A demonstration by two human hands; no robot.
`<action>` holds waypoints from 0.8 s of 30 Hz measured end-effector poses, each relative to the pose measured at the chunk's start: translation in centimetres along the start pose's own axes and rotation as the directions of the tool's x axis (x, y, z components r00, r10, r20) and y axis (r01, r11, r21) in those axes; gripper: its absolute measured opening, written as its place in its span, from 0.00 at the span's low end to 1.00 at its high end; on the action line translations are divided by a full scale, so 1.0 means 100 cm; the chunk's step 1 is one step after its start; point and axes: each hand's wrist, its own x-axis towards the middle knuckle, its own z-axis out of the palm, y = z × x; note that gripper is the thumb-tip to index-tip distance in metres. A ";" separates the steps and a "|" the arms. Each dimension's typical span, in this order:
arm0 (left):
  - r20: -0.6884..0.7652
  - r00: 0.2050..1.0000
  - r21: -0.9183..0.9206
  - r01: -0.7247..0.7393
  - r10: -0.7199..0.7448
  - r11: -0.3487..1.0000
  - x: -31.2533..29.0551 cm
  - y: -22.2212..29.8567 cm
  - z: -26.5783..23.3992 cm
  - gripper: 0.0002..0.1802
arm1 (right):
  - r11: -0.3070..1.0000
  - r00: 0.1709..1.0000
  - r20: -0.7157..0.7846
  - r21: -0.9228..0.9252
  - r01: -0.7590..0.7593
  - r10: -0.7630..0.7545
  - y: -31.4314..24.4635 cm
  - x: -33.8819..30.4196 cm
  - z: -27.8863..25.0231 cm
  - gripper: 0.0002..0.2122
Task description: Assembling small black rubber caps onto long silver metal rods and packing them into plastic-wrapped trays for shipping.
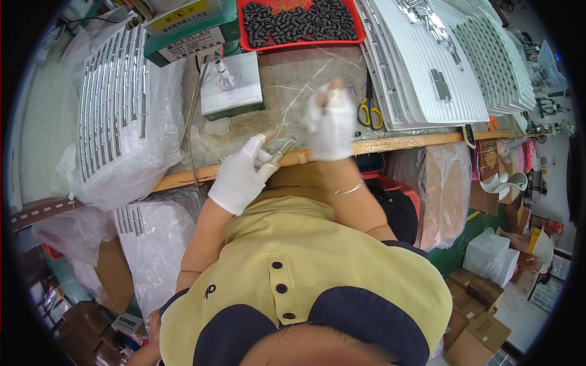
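Observation:
Near the wooden front edge of the bench, my left hand point(238, 175), in a white glove with bare fingertips, is closed around a short shiny metal tube point(284, 149). The tube points up and to the right. My right hand point(332, 125), gloved the same way, is raised over the bench to the right of the tube, apart from it. Motion smears its fingers, so whether it holds anything is hidden. Beyond my left hand stands a metal block point(231, 91) with a small upright metal fitting point(223, 74) on top.
A red tray point(299, 46) of small black tubular parts point(299, 23) lies at the back. Yellow-handled scissors point(370, 114) lie beside stacked white ridged sheets point(415, 73) bearing metal tubes point(439, 85). More tubes point(110, 100) lie in rows on plastic at left. A green box point(192, 36) stands behind the block.

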 end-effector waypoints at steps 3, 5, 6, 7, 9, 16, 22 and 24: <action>-0.011 1.000 -0.567 -0.016 0.011 0.824 -0.020 -0.010 -0.027 0.20 | 0.722 0.996 0.034 -0.686 0.085 -0.085 -0.050 0.017 -0.045 0.15; -0.278 0.960 -0.466 -0.151 0.017 0.872 -0.034 -0.007 -0.065 0.19 | 0.158 0.982 0.111 -0.978 0.136 -0.153 -0.063 0.017 -0.087 0.14; -0.467 0.882 -0.405 -0.146 -0.066 0.903 -0.039 -0.007 -0.084 0.17 | 0.157 0.983 0.101 -0.980 0.125 -0.155 -0.068 0.011 -0.101 0.14; -0.644 0.758 -0.135 0.020 -0.103 0.991 -0.034 -0.028 -0.108 0.15 | 0.067 0.987 0.085 -0.993 0.095 -0.134 -0.072 0.001 -0.111 0.13; -0.806 0.565 0.209 -0.010 0.178 0.978 -0.024 -0.043 -0.147 0.19 | -0.034 0.991 0.055 -0.998 0.051 -0.122 -0.070 -0.011 -0.124 0.12; -0.648 0.727 0.392 0.574 -0.227 0.719 0.008 -0.074 -0.199 0.24 | -0.170 0.991 0.049 -0.985 0.028 -0.122 -0.063 -0.007 -0.129 0.09; -0.726 0.686 0.413 0.485 -0.042 0.771 0.006 -0.085 -0.195 0.20 | -0.281 0.982 0.187 -0.943 0.177 -0.008 -0.068 0.020 -0.129 0.09; -0.790 0.611 0.378 0.424 0.049 0.823 0.000 -0.086 -0.192 0.17 | -0.335 0.967 0.241 -0.907 0.254 0.081 -0.070 0.023 -0.128 0.09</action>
